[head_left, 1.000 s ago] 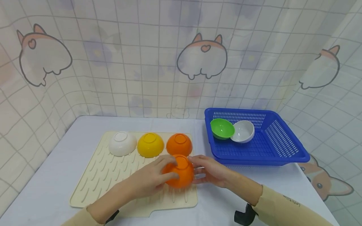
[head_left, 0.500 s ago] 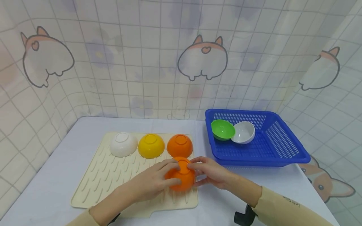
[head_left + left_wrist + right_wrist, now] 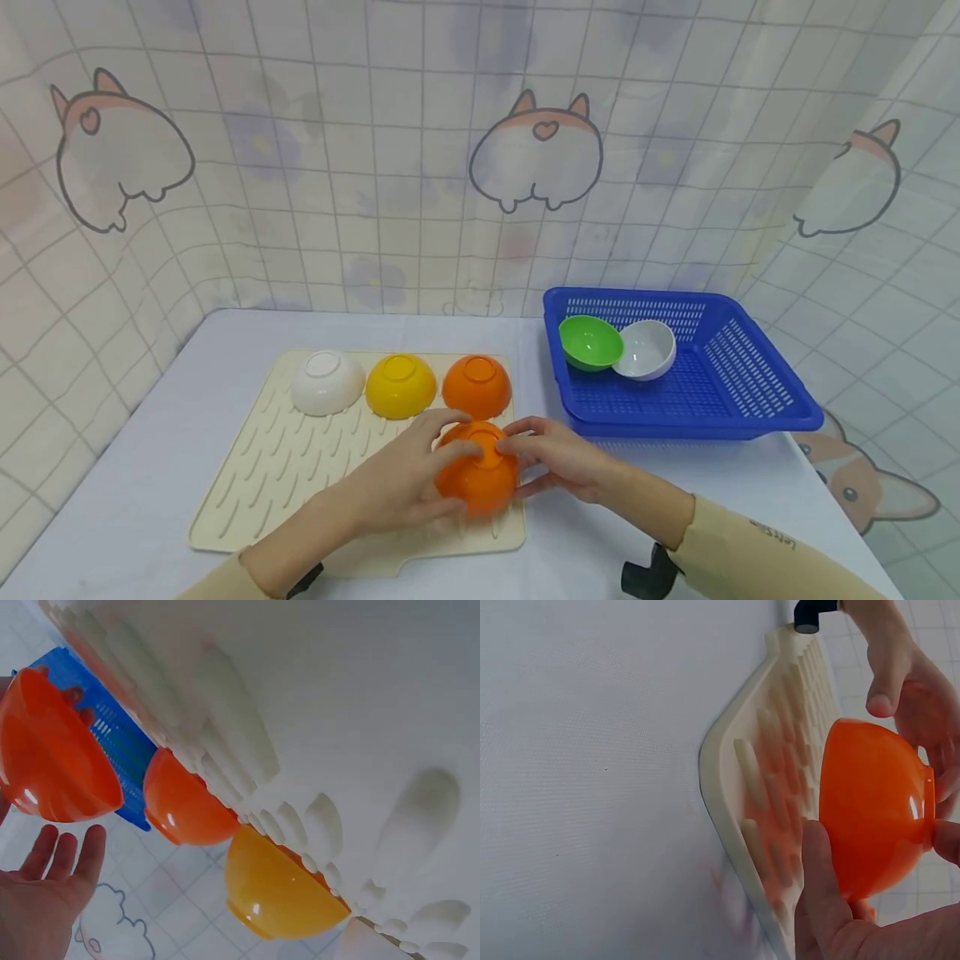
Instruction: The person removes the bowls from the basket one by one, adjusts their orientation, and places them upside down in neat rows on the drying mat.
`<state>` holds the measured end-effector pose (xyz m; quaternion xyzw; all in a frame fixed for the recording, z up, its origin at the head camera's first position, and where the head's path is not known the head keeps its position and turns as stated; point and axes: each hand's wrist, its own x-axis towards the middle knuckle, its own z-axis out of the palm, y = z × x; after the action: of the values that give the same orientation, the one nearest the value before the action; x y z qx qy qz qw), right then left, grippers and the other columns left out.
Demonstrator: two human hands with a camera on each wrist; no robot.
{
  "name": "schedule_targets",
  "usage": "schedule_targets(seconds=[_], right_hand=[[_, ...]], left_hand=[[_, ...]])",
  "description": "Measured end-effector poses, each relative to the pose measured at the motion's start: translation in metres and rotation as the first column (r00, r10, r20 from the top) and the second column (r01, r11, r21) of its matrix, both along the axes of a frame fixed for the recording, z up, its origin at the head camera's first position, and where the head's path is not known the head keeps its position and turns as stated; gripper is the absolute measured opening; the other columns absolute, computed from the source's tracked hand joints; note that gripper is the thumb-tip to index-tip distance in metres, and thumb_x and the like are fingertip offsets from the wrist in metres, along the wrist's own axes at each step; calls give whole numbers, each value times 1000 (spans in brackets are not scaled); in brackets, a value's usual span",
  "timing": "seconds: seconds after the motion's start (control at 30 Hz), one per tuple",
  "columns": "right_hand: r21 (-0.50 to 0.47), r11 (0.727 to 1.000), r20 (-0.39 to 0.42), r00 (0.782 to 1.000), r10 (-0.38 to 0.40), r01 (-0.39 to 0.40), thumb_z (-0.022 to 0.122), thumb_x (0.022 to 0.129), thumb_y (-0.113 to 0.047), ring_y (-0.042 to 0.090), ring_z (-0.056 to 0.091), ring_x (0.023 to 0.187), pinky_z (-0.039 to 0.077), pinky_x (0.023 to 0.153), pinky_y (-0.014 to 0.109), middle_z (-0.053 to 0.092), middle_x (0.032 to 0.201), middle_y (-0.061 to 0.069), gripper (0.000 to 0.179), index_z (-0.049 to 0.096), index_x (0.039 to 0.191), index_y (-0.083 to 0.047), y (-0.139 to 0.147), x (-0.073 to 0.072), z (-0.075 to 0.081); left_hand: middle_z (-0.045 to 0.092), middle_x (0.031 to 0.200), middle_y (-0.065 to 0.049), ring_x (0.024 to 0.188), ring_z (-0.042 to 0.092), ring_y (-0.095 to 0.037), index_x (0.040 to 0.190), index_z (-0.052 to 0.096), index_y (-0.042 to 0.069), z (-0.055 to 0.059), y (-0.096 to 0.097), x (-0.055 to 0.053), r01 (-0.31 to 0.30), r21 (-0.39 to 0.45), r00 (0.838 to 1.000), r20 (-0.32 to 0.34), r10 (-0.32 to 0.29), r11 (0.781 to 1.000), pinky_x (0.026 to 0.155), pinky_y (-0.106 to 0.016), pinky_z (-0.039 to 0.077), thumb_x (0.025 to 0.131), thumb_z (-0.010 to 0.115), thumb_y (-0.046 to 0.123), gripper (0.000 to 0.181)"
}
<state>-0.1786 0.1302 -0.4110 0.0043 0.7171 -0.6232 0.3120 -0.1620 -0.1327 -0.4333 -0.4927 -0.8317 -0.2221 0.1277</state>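
Observation:
An upside-down orange bowl (image 3: pixel 476 487) is held above the near right part of the cream drying mat (image 3: pixel 247 500). My right hand (image 3: pixel 558 458) pinches it from the right; in the right wrist view the thumb lies at the rim and a finger presses the foot ring of the bowl (image 3: pixel 874 810). My left hand (image 3: pixel 397 487) is spread around the bowl's left side, its fingers (image 3: pixel 91 851) loosely extended and a gap from the bowl in the left wrist view. Behind, a second orange bowl (image 3: pixel 477 388), a yellow bowl (image 3: pixel 401 392) and a white bowl (image 3: pixel 326 392) rest upside down along the mat's far edge.
At the back right stands a blue plastic basket (image 3: pixel 697 421), holding a green bowl (image 3: pixel 591 343) and a white bowl (image 3: pixel 647 350), both with their openings facing up. The white tablecloth (image 3: pixel 570 550) shows right of the mat. A patterned curtain (image 3: pixel 375 167) closes off the back.
The right fingers have moved from the bowl's side onto its base. The bowl has come slightly toward me, and the left fingers and thumb have spread wider.

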Motion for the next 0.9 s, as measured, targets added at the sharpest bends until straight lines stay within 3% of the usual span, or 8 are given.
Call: schedule_targets(seconds=[0.13,0.27,0.7,0.9], right_hand=[[-3,1000,-6,1000,-4,4,69,97,-25,28,61,96,61,80,48,62,114,17,53,48,137,4,-1,0,0],[-2,1000,-13,1000,-2,2,69,97,-25,28,61,94,61,78,47,63,114,17,53,48,136,5,-2,0,-1],[1,1000,-32,999,11,-11,68,98,-28,30,63,99,61,81,47,63,119,17,55,48,137,5,-5,3,0],[13,999,-100,994,51,-49,72,97,-23,28,63,107,59,87,47,58,130,17,56,48,141,3,-3,3,2]], left_hand=[[41,150,-15,133,47,-31,138,55,20,0,-1,2,-66,9,992,109,64,998,103,-45,51,86,84,41,63],[42,150,-15,133,48,-30,140,55,22,1,-2,3,-84,-4,982,172,83,996,103,-45,51,85,85,41,65],[48,146,-10,128,52,-26,137,59,20,1,-6,-1,-83,-9,979,186,83,997,105,-43,49,85,85,40,62],[48,146,-9,126,54,-26,134,60,21,1,-10,-4,-106,10,972,211,102,994,106,-46,48,84,87,39,60]])
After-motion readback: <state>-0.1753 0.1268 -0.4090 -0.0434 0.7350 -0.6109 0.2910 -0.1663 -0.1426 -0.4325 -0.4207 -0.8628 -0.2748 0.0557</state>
